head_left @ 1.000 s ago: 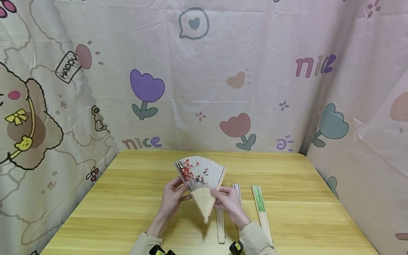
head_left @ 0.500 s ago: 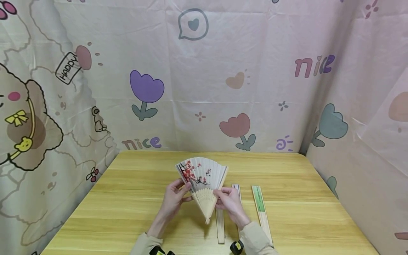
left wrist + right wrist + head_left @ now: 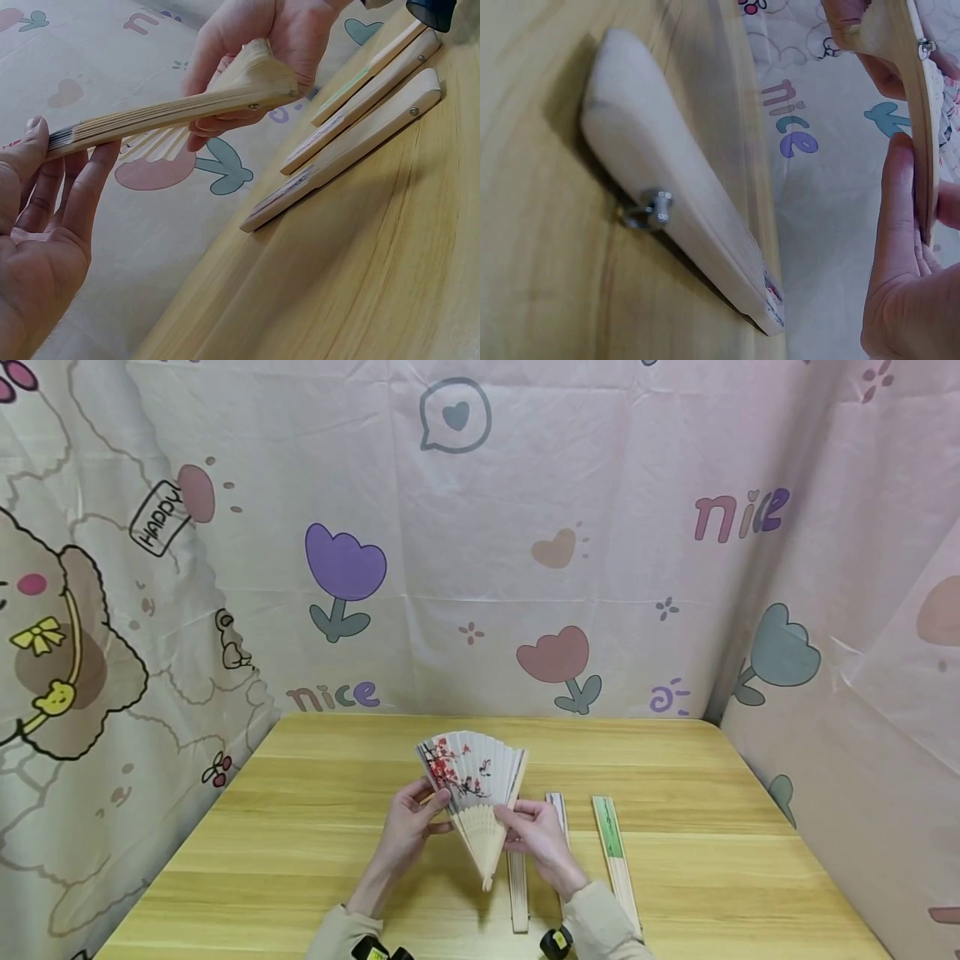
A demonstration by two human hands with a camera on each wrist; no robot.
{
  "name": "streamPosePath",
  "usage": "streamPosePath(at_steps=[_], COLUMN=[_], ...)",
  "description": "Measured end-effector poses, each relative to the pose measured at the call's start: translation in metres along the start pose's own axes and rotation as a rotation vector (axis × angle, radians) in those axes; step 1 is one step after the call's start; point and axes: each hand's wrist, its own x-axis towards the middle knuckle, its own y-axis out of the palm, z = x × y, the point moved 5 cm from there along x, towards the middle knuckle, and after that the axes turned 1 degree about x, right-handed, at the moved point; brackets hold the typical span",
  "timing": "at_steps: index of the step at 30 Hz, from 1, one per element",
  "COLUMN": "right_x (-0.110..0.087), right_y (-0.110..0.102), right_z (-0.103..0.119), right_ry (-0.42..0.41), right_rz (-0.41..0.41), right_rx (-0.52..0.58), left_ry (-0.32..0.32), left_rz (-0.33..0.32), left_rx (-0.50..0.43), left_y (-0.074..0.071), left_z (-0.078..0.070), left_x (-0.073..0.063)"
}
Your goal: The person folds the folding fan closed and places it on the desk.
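Note:
A partly spread folding fan (image 3: 480, 777), with red blossoms and small birds on pale paper and bare slatted ribs below, is held above the table between both hands. My left hand (image 3: 407, 822) pinches its left edge, thumb in front and fingers behind. On the opposite edge, my right hand (image 3: 543, 839) pinches the ribs, its thumb lying over them. The fan's pivot end points down toward me. Seen from the left wrist, the fan (image 3: 165, 112) shows its stacked rib edges and a metal rivet.
Under and beside my right hand lie folded fans: one fan (image 3: 519, 893) below the spread one, another fan (image 3: 556, 799) mostly hidden by that hand, and a green-topped fan (image 3: 617, 856) to the right. A patterned cloth (image 3: 480, 568) hangs behind the wooden table (image 3: 300, 827).
The fan widened slightly toward the right half a second ago, then narrowed again as my right hand shifted back left. My left hand has barely moved right.

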Motion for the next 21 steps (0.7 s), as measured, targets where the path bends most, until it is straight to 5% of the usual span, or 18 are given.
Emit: streamPosePath(at_steps=[12,21], right_x=[0.0003,-0.0021], right_y=[0.0004,0.0002], right_z=[0.0007,0.0029], right_ry=[-0.035,-0.033], right_rz=[-0.005,0.010], right_rx=[-0.106,-0.090], left_ry=[-0.016,-0.003], left_rz=[0.018,0.011], left_rx=[0.016,0.047], left_y=[0.0039,0.0030], left_z=[0.0005,-0.0011], left_x=[-0.0007,-0.0016])
